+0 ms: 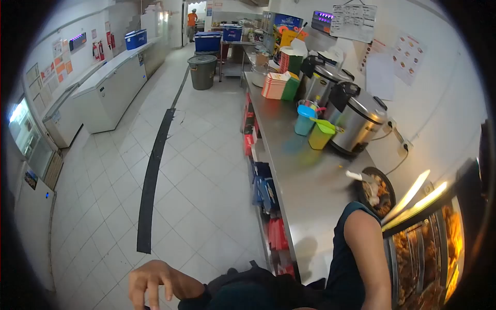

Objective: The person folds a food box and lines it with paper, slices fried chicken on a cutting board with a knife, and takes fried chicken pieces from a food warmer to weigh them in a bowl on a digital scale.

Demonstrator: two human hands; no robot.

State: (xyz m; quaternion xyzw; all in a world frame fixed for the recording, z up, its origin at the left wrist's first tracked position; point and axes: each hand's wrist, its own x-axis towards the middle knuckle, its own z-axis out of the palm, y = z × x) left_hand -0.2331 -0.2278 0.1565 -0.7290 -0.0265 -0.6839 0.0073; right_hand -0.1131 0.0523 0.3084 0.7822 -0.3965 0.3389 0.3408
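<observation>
My left hand [151, 283] is low at the bottom of the view, over the tiled floor [196, 191]. Its fingers hang down, apart from each other, and I see nothing held in them; the fingertips run close to the frame's lower edge. Of my right side only the bare forearm and dark sleeve show, beside the steel counter [305, 191]; the hand itself is cut off below. Near that arm stands a dark bowl of food [386, 196] with a white-handled utensil [356, 176] in it. A lit glass food warmer [423, 253] is to its right.
Two steel cookers [361, 121], a blue-lidded jug [305, 121], a green-lidded jug [321, 135] and striped cartons [276, 85] stand along the counter. White chest freezers [111, 93] line the left wall. Ahead are a grey bin [202, 75], blue coolers [207, 42] and a distant person [192, 23].
</observation>
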